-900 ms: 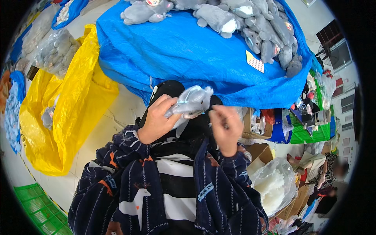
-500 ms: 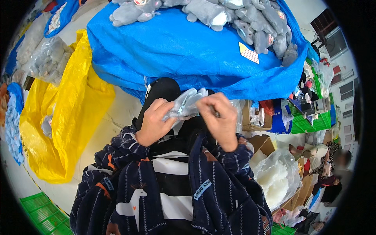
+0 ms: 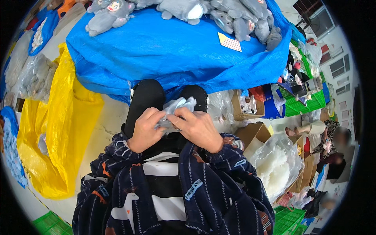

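Over my lap I hold a small grey plush piece [image 3: 181, 105] with pale, smooth-looking strips on it. Its lower part is hidden behind my fingers. My left hand [image 3: 145, 129] is closed on the piece's left side, thumb toward the middle. My right hand [image 3: 197, 129] pinches its near edge, fingers bent, close beside the left fingertips. Whether a small tool or thread sits in the right fingers is too small to tell. Beyond my knees, grey plush toys [image 3: 182, 9] with printed faces and pale bellies lie heaped on a blue sheet [image 3: 164, 51].
A card with dots [image 3: 231, 42] lies on the blue sheet. To the left are a yellow sack [image 3: 51, 137] and a clear bag of grey plush [image 3: 38, 76]. On the right stand cardboard boxes [image 3: 250, 135], a bag of white stuffing [image 3: 276, 166] and green crates [image 3: 305, 103]. People sit farther right.
My right hand has come down and left onto the grey plush piece, from just beside it. The left hand keeps its hold. The whole view has shifted slightly.
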{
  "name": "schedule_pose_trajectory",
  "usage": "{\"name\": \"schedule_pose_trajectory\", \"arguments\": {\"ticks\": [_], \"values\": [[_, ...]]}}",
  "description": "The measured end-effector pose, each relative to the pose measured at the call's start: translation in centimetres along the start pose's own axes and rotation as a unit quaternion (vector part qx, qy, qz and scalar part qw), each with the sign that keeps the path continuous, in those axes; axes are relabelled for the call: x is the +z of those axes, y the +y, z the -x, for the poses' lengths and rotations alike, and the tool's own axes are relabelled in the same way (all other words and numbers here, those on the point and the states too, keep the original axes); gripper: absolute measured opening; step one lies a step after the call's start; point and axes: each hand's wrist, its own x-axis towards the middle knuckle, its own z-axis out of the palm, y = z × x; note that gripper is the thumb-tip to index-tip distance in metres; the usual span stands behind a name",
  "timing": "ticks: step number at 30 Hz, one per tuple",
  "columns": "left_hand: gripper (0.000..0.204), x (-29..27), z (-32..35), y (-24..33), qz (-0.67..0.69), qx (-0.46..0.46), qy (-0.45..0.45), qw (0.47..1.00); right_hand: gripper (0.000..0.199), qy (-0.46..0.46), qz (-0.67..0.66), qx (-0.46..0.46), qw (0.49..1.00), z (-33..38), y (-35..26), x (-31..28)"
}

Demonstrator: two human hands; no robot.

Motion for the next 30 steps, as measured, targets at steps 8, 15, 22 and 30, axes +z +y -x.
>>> {"name": "schedule_pose_trajectory", "arguments": {"ticks": [8, 15, 22, 30], "values": [[0.035, 0.5, -2.0, 2.2, -0.031, -0.021, -0.058, 0.998, 0.018, 0.082, 0.028, 0.092, 0.992, 1.7, 0.6, 1.8], [0.024, 2.8, -1.9, 0.6, -0.070, 0.069, -0.121, 0.988, 0.015, 0.100, 0.002, 0.192, 0.976, 2.8, 2.1, 2.1], [0.031, 2.2, 0.5, 0.3, -0.005, 0.112, -0.070, 0.991, 0.021, -0.071, -0.485, 0.417, 0.765, 8.5, 10.3, 9.4], [0.033, 1.3, 0.0, 0.3, 0.005, 0.094, -0.083, 0.992, 0.015, 0.073, -0.119, 0.234, 0.962, 2.4, 6.3, 1.6]]}}
